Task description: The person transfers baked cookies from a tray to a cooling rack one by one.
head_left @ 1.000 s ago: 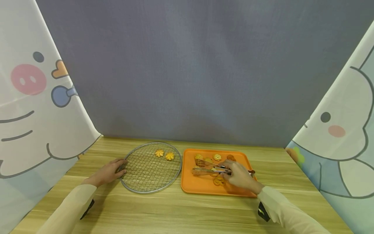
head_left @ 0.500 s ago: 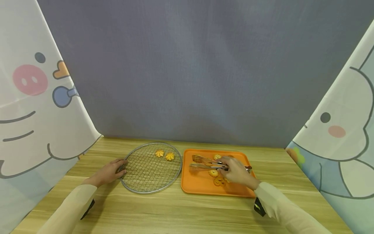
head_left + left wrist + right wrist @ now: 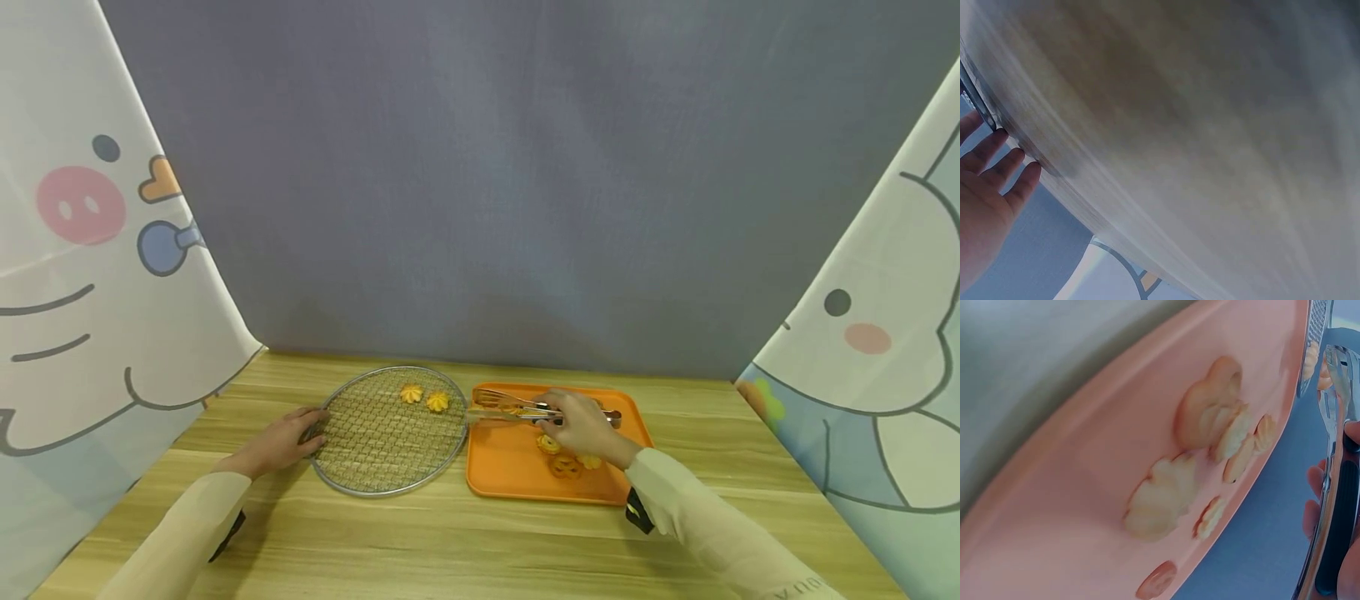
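My right hand (image 3: pixel 581 423) grips metal tongs (image 3: pixel 517 413) with dark handle grips, held level over the left part of the orange tray (image 3: pixel 510 483). The tong tips reach the tray's left rim, beside the rack. In the right wrist view an orange-brown cookie (image 3: pixel 1324 381) shows between the tong tips. Several cookies (image 3: pixel 566 467) lie on the tray, partly hidden by hand and tongs. My left hand (image 3: pixel 277 442) rests at the left rim of a round wire-mesh rack (image 3: pixel 375 450), fingers nearly straight and touching it. Two yellow flower-shaped cookies (image 3: pixel 424 397) sit toward the rack's far right.
Rack and tray stand side by side, close together, on a wood-grain table (image 3: pixel 420 542). A grey backdrop (image 3: pixel 480 208) rises behind the table's far edge. Cartoon-printed panels (image 3: pixel 862 400) flank both sides.
My right hand has moved left with the tongs, bringing their tips from over the tray's cookies to its left rim near the rack. The left hand stays at the rack.
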Demonstrator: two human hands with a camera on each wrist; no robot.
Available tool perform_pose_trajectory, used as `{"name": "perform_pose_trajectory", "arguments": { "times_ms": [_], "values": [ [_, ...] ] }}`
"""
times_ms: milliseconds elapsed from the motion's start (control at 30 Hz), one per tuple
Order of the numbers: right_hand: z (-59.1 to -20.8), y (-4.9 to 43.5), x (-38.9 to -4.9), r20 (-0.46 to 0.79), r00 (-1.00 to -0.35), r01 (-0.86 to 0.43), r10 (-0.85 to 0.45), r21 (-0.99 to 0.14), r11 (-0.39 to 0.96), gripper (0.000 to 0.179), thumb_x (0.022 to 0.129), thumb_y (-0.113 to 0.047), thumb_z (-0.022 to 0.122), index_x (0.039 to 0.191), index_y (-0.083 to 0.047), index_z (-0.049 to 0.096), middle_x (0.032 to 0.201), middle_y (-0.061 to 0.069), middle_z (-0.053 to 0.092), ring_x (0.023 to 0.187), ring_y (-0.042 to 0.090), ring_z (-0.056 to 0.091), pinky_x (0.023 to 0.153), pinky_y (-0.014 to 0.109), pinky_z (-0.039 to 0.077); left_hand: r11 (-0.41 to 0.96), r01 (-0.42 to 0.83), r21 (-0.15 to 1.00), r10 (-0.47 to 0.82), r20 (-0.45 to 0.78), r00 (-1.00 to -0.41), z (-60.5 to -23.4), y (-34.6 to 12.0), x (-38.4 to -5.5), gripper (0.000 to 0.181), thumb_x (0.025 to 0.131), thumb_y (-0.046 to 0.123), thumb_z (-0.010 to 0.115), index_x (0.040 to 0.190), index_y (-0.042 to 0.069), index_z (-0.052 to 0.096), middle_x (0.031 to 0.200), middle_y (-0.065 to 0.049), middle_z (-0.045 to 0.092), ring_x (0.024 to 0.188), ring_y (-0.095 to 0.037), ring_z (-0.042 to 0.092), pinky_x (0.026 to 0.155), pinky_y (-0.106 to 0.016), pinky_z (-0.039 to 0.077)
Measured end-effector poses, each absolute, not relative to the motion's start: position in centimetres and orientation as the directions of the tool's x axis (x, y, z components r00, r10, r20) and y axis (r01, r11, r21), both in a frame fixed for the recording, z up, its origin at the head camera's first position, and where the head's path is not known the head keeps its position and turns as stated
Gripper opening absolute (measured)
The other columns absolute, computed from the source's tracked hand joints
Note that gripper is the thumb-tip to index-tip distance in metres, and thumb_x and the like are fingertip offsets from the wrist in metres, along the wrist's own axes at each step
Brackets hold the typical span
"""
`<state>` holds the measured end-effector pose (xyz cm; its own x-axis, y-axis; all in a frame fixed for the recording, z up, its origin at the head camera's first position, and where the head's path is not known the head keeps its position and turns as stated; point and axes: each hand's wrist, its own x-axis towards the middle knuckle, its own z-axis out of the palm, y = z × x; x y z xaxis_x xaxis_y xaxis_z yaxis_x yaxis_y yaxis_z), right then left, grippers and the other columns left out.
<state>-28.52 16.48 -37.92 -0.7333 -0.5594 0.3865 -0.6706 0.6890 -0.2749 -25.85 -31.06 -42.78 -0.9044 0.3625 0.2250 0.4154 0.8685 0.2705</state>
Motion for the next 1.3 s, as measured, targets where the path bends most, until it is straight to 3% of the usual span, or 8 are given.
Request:
{"name": "perform_pose_trajectory", "arguments": {
  "times_ms": [333,633,833,1067,1300],
  "values": [
    [-38.0,13.7,-29.5,0.337,-0.727,-0.684,-0.598,-0.275,0.676,0.029,0.084,-0.019,0.063,0.113,-0.011,0.064,0.113,0.005,0.063,0.044,-0.001,0.035,0.041,0.016,0.029,0.863,0.429,0.267,0.370,0.245,-0.896,-42.7,-31.0,-25.8,0.043,0.087,0.019,0.062,0.121,-0.006,0.053,0.121,-0.030,0.051,0.106,-0.047,0.053,0.085,-0.056,0.045],
    [-38.4,11.7,-29.8,0.307,-0.707,-0.706,-0.637,-0.249,0.663,0.032,0.086,-0.018,0.062,0.116,-0.009,0.063,0.115,0.007,0.062,0.044,0.002,0.040,0.041,0.018,0.032,0.867,0.419,0.268,0.366,0.227,-0.903,-42.5,-30.8,-25.7,0.043,0.087,0.019,0.062,0.121,-0.005,0.053,0.122,-0.030,0.050,0.107,-0.047,0.052,0.085,-0.056,0.045],
    [-38.9,10.8,-30.0,0.314,-0.695,-0.717,-0.647,-0.229,0.659,0.032,0.084,-0.018,0.063,0.115,-0.010,0.063,0.111,0.004,0.064,0.059,0.007,0.056,0.047,0.018,0.038,0.869,0.411,0.276,0.360,0.217,-0.907,-42.4,-30.8,-25.5,0.044,0.087,0.018,0.062,0.122,-0.005,0.052,0.123,-0.030,0.050,0.107,-0.048,0.051,0.085,-0.056,0.045],
    [-39.2,10.3,-30.0,0.295,-0.696,-0.716,-0.655,-0.224,0.661,0.034,0.083,-0.016,0.063,0.115,-0.008,0.063,0.108,0.006,0.065,0.049,0.002,0.042,0.038,0.017,0.026,0.874,0.400,0.275,0.350,0.213,-0.912,-42.5,-30.8,-25.5,0.044,0.087,0.019,0.062,0.122,-0.005,0.053,0.123,-0.030,0.049,0.107,-0.049,0.051,0.085,-0.057,0.045],
    [-39.2,10.2,-29.8,0.284,-0.712,-0.701,-0.642,-0.229,0.676,0.033,0.083,-0.018,0.064,0.115,-0.009,0.063,0.108,0.005,0.063,0.069,0.011,0.057,0.047,0.018,0.035,0.875,0.401,0.272,0.350,0.219,-0.911,-42.5,-30.7,-25.5,0.043,0.086,0.019,0.062,0.122,-0.004,0.053,0.123,-0.030,0.050,0.107,-0.049,0.050,0.086,-0.058,0.044]
  ]
}}
